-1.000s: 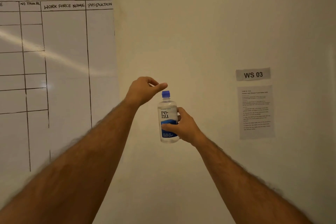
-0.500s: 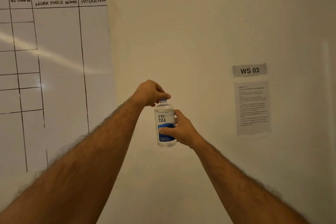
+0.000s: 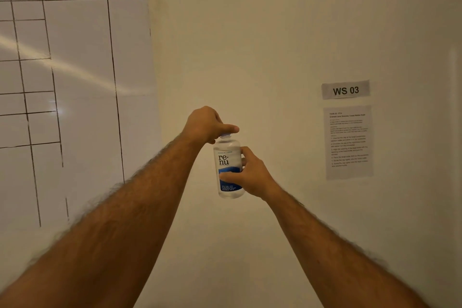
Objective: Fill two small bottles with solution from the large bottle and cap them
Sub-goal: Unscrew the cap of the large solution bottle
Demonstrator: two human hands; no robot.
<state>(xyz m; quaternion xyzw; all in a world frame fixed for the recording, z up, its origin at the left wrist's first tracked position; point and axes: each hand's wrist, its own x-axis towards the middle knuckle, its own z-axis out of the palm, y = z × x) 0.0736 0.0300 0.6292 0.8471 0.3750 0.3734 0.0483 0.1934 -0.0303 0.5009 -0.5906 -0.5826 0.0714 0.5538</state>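
I hold the large clear bottle (image 3: 228,170) with a white and blue "renu" label upright in front of the wall, at arm's length. My right hand (image 3: 251,176) grips its body from the right side. My left hand (image 3: 208,125) is closed over the bottle's top, fingers wrapped around the cap, which is hidden under them; only the threaded neck shows below the fingers. No small bottles are in view.
A whiteboard (image 3: 75,95) with a hand-drawn table hangs on the wall at the left. A "WS 03" sign (image 3: 345,90) and a printed instruction sheet (image 3: 348,142) are taped to the wall at the right. No table or surface is visible.
My left hand came down from beside the blue cap and closed over it. The cap is now hidden and the bottle has stayed upright in my right hand.
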